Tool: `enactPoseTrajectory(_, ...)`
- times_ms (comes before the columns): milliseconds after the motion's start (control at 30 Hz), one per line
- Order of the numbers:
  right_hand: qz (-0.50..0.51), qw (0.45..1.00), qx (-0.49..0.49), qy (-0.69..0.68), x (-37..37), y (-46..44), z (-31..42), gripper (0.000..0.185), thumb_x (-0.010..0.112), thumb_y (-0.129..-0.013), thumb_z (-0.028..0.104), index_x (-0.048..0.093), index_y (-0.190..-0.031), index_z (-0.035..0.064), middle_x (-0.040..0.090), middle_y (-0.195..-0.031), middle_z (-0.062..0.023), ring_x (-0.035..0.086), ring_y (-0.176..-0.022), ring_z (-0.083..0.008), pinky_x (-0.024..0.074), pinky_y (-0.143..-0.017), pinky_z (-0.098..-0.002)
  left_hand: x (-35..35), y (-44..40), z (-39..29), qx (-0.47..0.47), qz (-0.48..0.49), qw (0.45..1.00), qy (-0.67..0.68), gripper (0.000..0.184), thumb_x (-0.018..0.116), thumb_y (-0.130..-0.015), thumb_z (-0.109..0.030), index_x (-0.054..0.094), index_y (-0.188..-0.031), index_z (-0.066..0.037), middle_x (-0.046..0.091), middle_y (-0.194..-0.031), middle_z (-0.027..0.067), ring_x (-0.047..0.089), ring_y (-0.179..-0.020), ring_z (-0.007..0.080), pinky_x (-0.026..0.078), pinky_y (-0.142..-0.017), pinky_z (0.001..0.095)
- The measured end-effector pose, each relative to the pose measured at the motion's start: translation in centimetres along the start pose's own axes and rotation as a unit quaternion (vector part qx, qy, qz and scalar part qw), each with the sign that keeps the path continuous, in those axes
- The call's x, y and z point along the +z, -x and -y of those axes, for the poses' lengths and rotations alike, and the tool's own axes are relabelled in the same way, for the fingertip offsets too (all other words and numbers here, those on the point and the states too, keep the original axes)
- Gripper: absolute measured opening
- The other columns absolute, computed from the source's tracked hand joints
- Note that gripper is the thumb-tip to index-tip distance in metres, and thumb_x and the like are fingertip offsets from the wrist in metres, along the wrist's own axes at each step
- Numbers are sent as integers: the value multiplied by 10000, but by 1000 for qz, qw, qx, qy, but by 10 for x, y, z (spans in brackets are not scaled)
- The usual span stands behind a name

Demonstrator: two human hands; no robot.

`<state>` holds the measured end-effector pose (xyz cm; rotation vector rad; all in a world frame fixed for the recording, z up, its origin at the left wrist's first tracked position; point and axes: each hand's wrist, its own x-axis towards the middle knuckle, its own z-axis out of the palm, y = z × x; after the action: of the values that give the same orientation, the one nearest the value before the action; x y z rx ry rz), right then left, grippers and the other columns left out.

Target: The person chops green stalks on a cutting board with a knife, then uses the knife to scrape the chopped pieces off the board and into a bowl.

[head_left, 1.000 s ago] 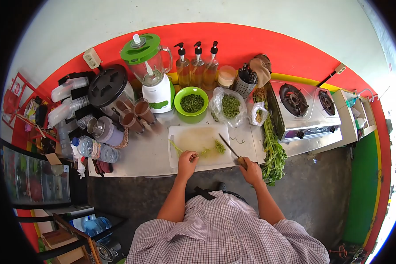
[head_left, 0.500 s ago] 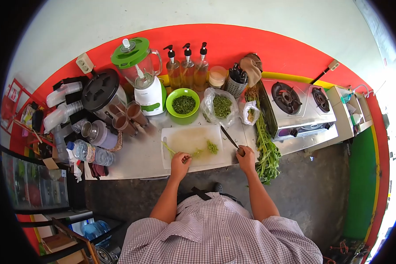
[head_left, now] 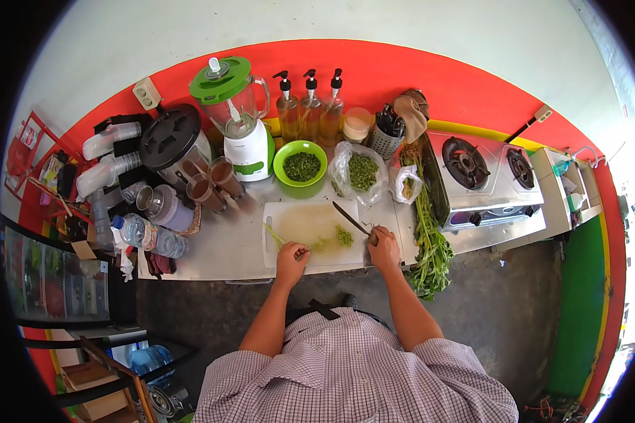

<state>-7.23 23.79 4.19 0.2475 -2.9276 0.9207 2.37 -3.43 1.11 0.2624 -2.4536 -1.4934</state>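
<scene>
My left hand [head_left: 293,261] is closed at the near edge of a white cutting board [head_left: 275,213], pinching a thin green stalk [head_left: 273,235] that sticks out to its upper left. In my right hand [head_left: 384,249] is a knife [head_left: 351,218], gripped by its handle, with the dark blade slanting up and left over the board's right side. Between the hands lies a small heap of chopped greens [head_left: 343,236]; paler pieces [head_left: 320,244] lie beside my left fingers.
Behind the board are a green bowl [head_left: 320,171] of chopped leaves, a plastic bag [head_left: 382,182] of greens and a blender [head_left: 248,151]. Leafy stalks [head_left: 430,254] hang over the counter edge near a gas stove [head_left: 490,201]. A water bottle [head_left: 148,236] stands left.
My right hand has moved left towards the board, and the knife blade now tilts further left across it. My left hand keeps its hold on the stalk. The whole view has shifted slightly.
</scene>
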Motion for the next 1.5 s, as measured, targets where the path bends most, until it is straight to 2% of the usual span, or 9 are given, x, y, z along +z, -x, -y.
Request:
enactPoseTrajectory(100, 16, 998, 43, -41, 1, 5, 3, 349, 689, -766, 72, 713, -1110, 16, 686, -1212, -115, 640, -1076, -363, 513, -941, -413, -1, 0, 0, -1, 2, 1000, -9, 112, 743, -799, -25, 688, -892, 6, 625, -839, 99, 590, -783, 228, 512, -732, 344)
enactPoseTrajectory(300, -7, 986, 12, -166, 0, 16, 36, 358, 706, -768, 55, 679, -1103, -70, 696, -1129, -196, 681, -997, -354, 522, -913, -394, -1, 1, 2, 14, -4, 1000, -1, 95, 724, -798, 0, 684, -885, 3, 623, -838, 96, 585, -799, 236, 510, -734, 350)
enactPoseTrajectory(500, 86, 958, -39, -271, 10, 17, 80, 355, 720, -823, 66, 683, -1155, -54, 703, -886, -104, 635, -774, -155, 522, -731, -307, 3, 1, 8, 21, -7, 1000, 7, 129, 716, -778, 47, 673, -894, 8, 608, -829, 96, 566, -789, 244, 506, -731, 356)
enactPoseTrajectory(567, 242, 912, 72, -324, 2, 17, 99, 357, 700, -842, 69, 696, -1188, -22, 680, -784, -52, 613, -681, -104, 506, -644, -281, 3, 1, 9, 27, -7, 1000, 11, 148, 717, -780, 47, 674, -913, -2, 606, -843, 82, 560, -773, 217, 496, -717, 334)
enactPoseTrajectory(667, 259, 902, 81, -336, 27, 22, 87, 386, 693, -853, 84, 693, -1229, -1, 651, -714, -24, 583, -596, -80, 477, -572, -258, 3, 3, 10, 31, -8, 999, 21, 204, 725, -778, 40, 676, -969, -14, 602, -861, 64, 549, -762, 188, 483, -712, 310)
enactPoseTrajectory(933, 247, 910, 116, -314, 33, 44, 69, 237, 707, -874, 141, 690, -1048, -18, 674, -708, -43, 597, -549, -119, 502, -547, -295, 2, 1, -6, -4, -13, 1000, 11, 407, 768, -788, -62, 665, -1181, -40, 608, -901, 100, 570, -845, 263, 506, -788, 386)
enactPoseTrajectory(1000, 242, 918, 118, -292, 33, 48, 66, 214, 712, -877, 157, 688, -997, -19, 679, -705, -54, 603, -547, -129, 509, -548, -304, 7, -3, -9, 7, -5, 997, -80, 385, 760, -821, -102, 677, -1194, -57, 625, -940, 110, 580, -880, 281, 502, -818, 406)
enactPoseTrajectory(1233, 225, 944, 105, -216, 38, 54, 56, 251, 733, -883, 218, 690, -920, -27, 685, -706, -80, 632, -561, -155, 516, -557, -324, 20, -14, -4, 5, -24, 991, -129, 161, 752, -844, -109, 731, -987, -39, 659, -923, 124, 609, -889, 294, 506, -808, 404)
enactPoseTrajectory(1500, 244, 952, 46, -181, 51, 74, 36, 332, 742, -897, 294, 683, -957, -27, 686, -712, -103, 658, -587, -169, 529, -592, -340, 1, 2, 8, -120, -168, 963, 174, 56, 675, -884, -46, 644, -895, 0, 675, -904, 83, 608, -828, 142, 489, -787, 313)
